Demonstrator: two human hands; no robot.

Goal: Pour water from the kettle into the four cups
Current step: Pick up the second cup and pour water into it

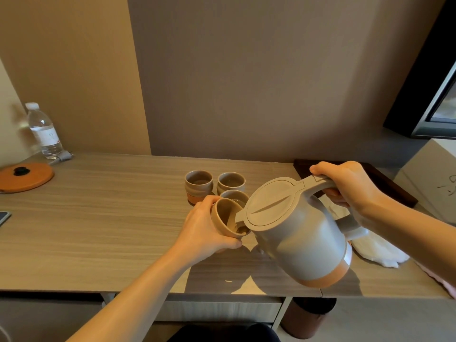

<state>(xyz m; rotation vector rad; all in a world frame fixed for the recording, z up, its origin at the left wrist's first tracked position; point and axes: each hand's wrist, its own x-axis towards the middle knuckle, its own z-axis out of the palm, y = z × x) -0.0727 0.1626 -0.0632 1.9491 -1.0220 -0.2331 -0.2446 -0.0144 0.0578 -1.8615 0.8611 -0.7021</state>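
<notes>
A grey kettle with an orange base band is tilted to the left, its spout over a tan cup. My right hand grips the kettle's handle, thumb on top near the lid. My left hand holds the tan cup, tipped toward the spout, with water in its bottom. Three more cups stand on the wooden table just behind: a back left cup, a back right cup, and a third cup partly hidden by the held one.
An orange kettle base and a water bottle sit at the far left. A phone edge lies at the left rim. A white cloth, a dark tray and a white box are to the right.
</notes>
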